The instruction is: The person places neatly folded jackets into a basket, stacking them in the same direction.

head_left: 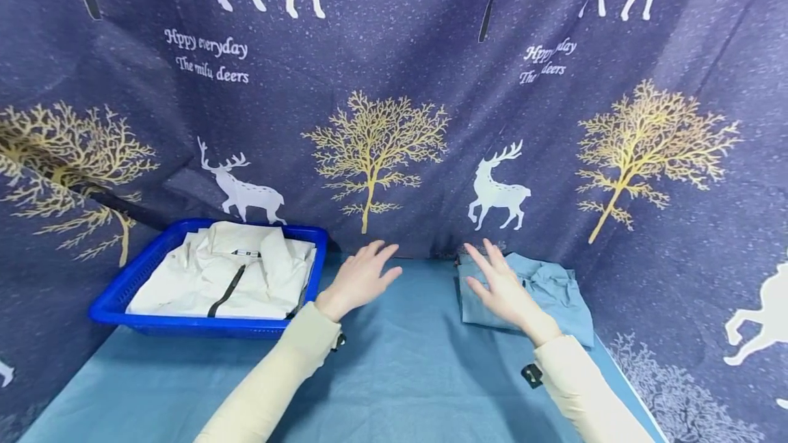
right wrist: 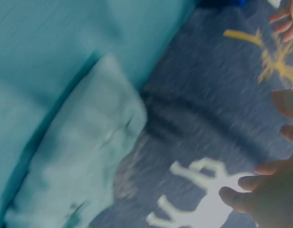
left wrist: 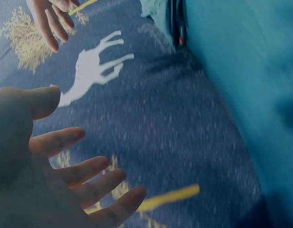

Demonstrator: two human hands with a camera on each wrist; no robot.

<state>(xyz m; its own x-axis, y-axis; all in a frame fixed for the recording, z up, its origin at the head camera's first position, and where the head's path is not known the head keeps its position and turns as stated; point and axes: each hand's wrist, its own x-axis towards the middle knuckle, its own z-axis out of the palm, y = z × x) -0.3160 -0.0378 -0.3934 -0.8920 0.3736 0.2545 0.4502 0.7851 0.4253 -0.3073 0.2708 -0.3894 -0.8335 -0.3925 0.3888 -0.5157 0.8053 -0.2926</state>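
While both arms reach over the blue table cloth (head_left: 394, 374), the left hand (head_left: 360, 279) hovers with fingers spread, holding nothing, between the blue basket (head_left: 123, 292) of white garments (head_left: 221, 272) and the folded light-blue garment (head_left: 548, 292). The right hand (head_left: 505, 289), fingers likewise spread, hangs just above that garment's left edge, at the table's far right against the deer-print backdrop (head_left: 394, 87). Likely hazard: a careless one-layer grab may undo the fold or push the garment into the backdrop.

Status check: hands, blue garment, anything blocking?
Left hand open, holding nothing. Right hand open, above the folded light-blue cloth garment, contact unclear. Nothing in the way; blue plastic basket sits left.
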